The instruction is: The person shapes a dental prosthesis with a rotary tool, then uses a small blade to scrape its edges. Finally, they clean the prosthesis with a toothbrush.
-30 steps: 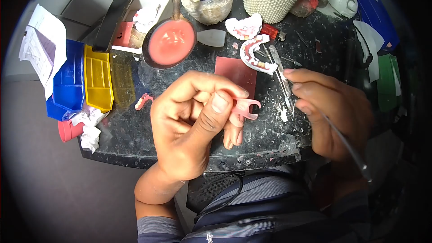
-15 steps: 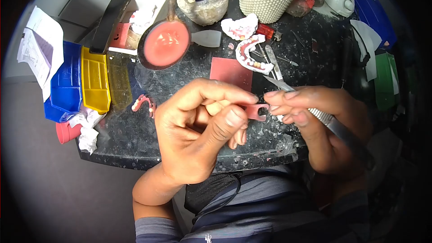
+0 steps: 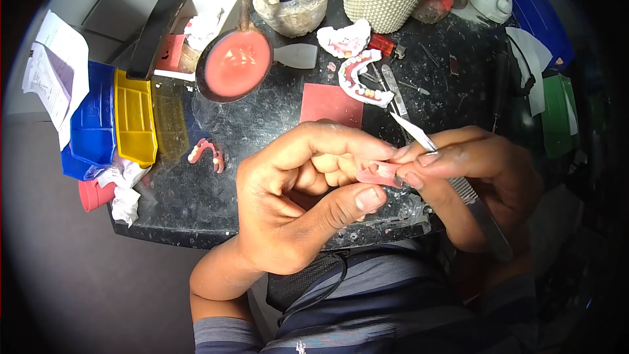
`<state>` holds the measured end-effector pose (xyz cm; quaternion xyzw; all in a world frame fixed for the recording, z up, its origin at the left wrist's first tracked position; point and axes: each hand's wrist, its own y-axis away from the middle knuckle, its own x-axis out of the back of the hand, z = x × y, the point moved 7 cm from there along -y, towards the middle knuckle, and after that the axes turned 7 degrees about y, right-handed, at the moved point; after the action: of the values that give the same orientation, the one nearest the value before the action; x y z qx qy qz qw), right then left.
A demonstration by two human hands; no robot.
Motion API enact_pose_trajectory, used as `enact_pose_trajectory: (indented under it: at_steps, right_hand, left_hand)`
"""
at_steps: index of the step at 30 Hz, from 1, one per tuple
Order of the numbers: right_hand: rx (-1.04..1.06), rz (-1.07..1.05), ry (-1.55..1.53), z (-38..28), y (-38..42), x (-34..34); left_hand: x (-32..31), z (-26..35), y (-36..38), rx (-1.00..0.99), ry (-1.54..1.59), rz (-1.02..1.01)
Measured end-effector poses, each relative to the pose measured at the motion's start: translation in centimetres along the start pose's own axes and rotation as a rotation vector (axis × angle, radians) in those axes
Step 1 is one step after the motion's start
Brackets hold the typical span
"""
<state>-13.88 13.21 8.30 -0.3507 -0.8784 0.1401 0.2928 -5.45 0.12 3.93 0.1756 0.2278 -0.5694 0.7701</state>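
My left hand [image 3: 295, 203] is closed, pinching a small pink denture piece [image 3: 377, 174] between the thumb and the fingers. From the other side, the fingertips of my right hand [image 3: 485, 177] touch the piece's right end. That hand also grips a scalpel [image 3: 419, 137] with a ribbed metal handle, its blade pointing up and to the left, away from the piece. A square pink wax sheet [image 3: 332, 105] lies on the black table behind my hands. Off to the left rests a pink partial denture with teeth [image 3: 208, 155].
Two plaster dental models [image 3: 365, 78] sit at the back beside a red lighter [image 3: 381, 44] and metal tools. A pan of pink wax [image 3: 237, 62], a cream basket of tools [image 3: 380, 3] and a cloudy container [image 3: 289, 3] stand farther back. Yellow [image 3: 135, 118] and blue trays [image 3: 92, 124] flank the left edge.
The denture piece has turned and tilted, and my right fingertips have come onto it. The scalpel has swung steeper in my right hand. The view has shifted slightly.
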Motion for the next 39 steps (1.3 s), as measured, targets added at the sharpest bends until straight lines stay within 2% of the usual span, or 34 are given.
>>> enact_pose_trajectory:
  at_steps: [5,7,11,13,18,23,25,27,30,33,39]
  right_hand:
    - [0.068,0.015,0.081,-0.7,-0.1,0.0]
    - [0.064,0.009,0.090,-0.8,-0.1,-0.2]
    - [0.085,0.027,0.121,-0.8,0.0,-0.4]
    - [0.078,0.046,0.108,-0.7,0.0,-0.5]
    - [0.061,0.008,0.136,-0.3,0.1,0.4]
    - [-0.089,0.067,0.048,0.2,0.0,0.9]
    - [-0.124,0.112,0.001,0.8,-0.2,1.5]
    - [0.270,-0.020,0.165,-0.6,-0.7,1.6]
    - [0.249,-0.002,0.103,-0.1,-0.4,1.9]
    - [0.135,0.013,0.069,0.2,-0.3,2.0]
    - [0.169,0.004,0.099,0.0,-0.4,1.7]
  left_hand:
    - [0.3,-0.4,-0.1,0.004,0.009,-0.025]
    - [-0.1,-0.1,-0.4,-0.086,0.007,-0.134]
    - [-0.2,-0.2,-0.4,-0.119,-0.023,-0.103]
    - [0.0,0.0,-0.4,-0.208,-0.121,-0.119]
    - [0.3,0.4,-0.4,-0.203,-0.086,-0.103]
    - [0.7,0.6,-0.1,-0.183,-0.254,-0.125]
    - [0.6,0.6,0.0,-0.199,-0.214,-0.089]
    - [0.6,0.4,0.0,-0.215,-0.174,-0.052]
    - [0.7,0.7,0.0,-0.278,-0.112,-0.039]
    - [0.6,0.7,-0.1,-0.173,-0.091,-0.036]
    - [0.6,0.4,-0.3,-0.126,-0.048,-0.036]
